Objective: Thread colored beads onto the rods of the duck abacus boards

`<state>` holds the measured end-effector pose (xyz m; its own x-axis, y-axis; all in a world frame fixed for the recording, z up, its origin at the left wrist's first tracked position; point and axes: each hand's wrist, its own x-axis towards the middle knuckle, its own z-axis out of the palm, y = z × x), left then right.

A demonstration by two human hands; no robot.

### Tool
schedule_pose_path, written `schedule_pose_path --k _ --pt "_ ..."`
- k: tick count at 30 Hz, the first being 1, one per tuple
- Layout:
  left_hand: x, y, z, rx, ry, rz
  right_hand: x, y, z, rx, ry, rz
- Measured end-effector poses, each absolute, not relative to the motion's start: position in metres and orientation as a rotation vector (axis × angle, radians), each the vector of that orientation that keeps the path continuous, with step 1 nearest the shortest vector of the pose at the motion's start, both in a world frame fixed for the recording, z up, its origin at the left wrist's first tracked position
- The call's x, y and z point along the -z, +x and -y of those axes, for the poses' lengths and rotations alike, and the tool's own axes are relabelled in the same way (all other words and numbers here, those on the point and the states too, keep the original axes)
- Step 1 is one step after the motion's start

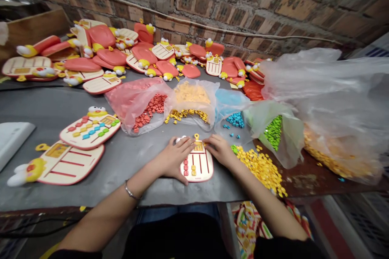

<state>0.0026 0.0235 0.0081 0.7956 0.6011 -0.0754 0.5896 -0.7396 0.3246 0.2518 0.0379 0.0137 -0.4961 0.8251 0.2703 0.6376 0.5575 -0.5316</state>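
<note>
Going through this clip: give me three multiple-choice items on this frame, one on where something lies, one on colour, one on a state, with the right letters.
1. Where is the loose pile of yellow beads?
A. On the table to the right of the right hand
B. Inside the blue bag
C. On the board at far left

2. Which bead colours sit on the small board under the right hand?
A. Blue and green
B. Red and yellow
C. White only

3. What state is the plastic bag of green beads in?
A. Tied shut
B. Empty
C. Open, with beads showing

Answers:
1. A, the pile spreads across the tabletop beside that hand.
2. B, red and yellow beads show in its rows.
3. C, the bag's plastic is folded back around the green beads.
</note>
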Motion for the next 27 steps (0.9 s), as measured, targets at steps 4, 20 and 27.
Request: schedule_pose_path --k 4,20,27 --pt "-0.009 0.003 -0.024 -0.044 2.649 -0.908 -0.006 0.255 -0.034 -0.513 -1.217 2.275" --pt "-0.005 0.003 -0.025 -0.017 2.665 -0.905 -0.012 0.231 -0.031 -1.295 -1.071 2.106" --pt "-0.006 0.002 -0.026 -0.046 2.656 -0.886 -0.021 0.21 -0.119 -0.51 -1.304 2.273"
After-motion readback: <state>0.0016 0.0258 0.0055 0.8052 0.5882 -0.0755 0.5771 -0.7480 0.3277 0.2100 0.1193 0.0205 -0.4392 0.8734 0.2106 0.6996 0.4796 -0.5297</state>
